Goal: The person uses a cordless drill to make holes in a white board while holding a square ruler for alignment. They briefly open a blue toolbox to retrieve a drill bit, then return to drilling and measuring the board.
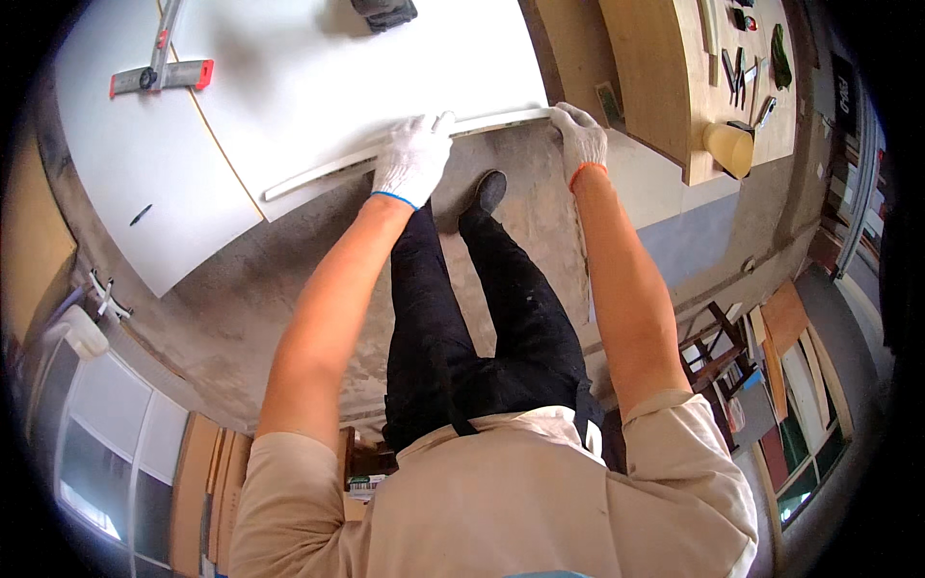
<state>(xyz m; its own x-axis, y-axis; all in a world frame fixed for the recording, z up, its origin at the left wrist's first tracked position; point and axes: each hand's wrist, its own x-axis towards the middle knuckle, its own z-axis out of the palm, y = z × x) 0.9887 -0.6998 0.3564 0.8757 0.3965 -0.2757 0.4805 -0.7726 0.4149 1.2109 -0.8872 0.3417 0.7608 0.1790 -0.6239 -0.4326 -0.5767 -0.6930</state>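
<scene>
A long, narrow white strip (320, 173) runs along the near edge of a large white board (318, 106). My left hand (414, 157), in a white knit glove with a blue cuff, grips the strip near its middle. At the strip's right end, by the board's corner, my right hand (580, 137) is closed on it, gloved in white with an orange cuff. The undersides of both hands' grips are hidden.
On the white surface lie a grey measuring square with red ends (159, 77), a dark pen (141, 215) and a black tool (383, 12). At right, a wooden bench (665, 67) holds pliers (739, 75) and a yellow cup (729, 147). Wood offcuts (785, 318) stand lower right.
</scene>
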